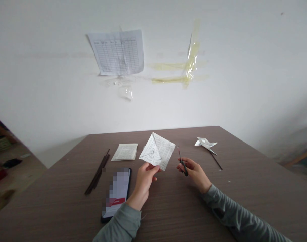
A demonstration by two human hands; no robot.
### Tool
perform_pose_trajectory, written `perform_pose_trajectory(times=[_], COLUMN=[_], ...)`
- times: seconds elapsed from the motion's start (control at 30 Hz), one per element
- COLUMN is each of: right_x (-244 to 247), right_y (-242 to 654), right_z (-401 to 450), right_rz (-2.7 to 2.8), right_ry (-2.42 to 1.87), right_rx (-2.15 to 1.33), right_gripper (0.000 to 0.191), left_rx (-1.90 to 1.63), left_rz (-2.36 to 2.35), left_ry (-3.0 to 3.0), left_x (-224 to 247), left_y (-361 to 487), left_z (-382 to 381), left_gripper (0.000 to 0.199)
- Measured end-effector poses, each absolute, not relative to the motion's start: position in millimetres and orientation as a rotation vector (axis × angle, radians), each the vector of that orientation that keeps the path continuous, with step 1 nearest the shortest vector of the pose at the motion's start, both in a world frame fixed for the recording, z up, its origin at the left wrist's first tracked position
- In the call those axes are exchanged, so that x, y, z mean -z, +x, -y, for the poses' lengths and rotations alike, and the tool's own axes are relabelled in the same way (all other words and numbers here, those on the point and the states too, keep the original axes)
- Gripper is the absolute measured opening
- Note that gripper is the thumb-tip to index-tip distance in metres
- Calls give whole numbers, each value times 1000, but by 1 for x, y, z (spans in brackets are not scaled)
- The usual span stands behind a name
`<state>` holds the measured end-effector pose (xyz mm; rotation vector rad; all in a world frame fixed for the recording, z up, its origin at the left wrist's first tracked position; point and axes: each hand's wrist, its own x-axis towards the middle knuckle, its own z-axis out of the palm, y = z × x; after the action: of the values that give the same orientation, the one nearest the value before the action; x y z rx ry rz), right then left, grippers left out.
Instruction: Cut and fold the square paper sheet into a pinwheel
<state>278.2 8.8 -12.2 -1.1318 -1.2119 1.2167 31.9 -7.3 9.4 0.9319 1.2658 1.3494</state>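
Observation:
My left hand (146, 179) pinches the lower edge of a square printed paper sheet (158, 148), held tilted above the table. Crease lines and a small drawn circle show on the paper. Just to its right, my right hand (193, 171) grips a pair of dark-handled scissors (183, 164), whose blades point up and away from me, apart from the sheet. Farther right lies a paper pinwheel (205, 144) on a dark stick (216, 161). A stack of square paper pieces (124, 152) rests left of the held sheet.
Several dark sticks (98, 174) lie at the table's left. A phone (116, 195) sits beside my left forearm. The brown table (168, 215) meets a white wall bearing a taped printed sheet (118, 53) and yellowed tape strips (191, 64).

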Motion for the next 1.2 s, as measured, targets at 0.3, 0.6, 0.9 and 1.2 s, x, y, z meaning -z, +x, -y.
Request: perform_pose_trajectory(times=[0.3,0.6,0.9,1.2], right_x=[11,7,6,6], right_y=[278,263,259,260], right_z=[2,20,26,28], right_rz=[1490,1607,1631,1714], right_ry=[-1150,-1166,-1111,-1073], right_rx=[-1324,-1368,-1495,-1473], right_gripper=[76,54,65,57], left_rx=[-1425,-1467,-1476,-1493], left_rz=[-1131,-1121,-1103,-1149], left_ry=[842,856,860,844], left_x=[-6,-2,-7,-9], left_y=[28,27,27,27], left_z=[4,1,5,5], left_gripper=[37,43,49,44])
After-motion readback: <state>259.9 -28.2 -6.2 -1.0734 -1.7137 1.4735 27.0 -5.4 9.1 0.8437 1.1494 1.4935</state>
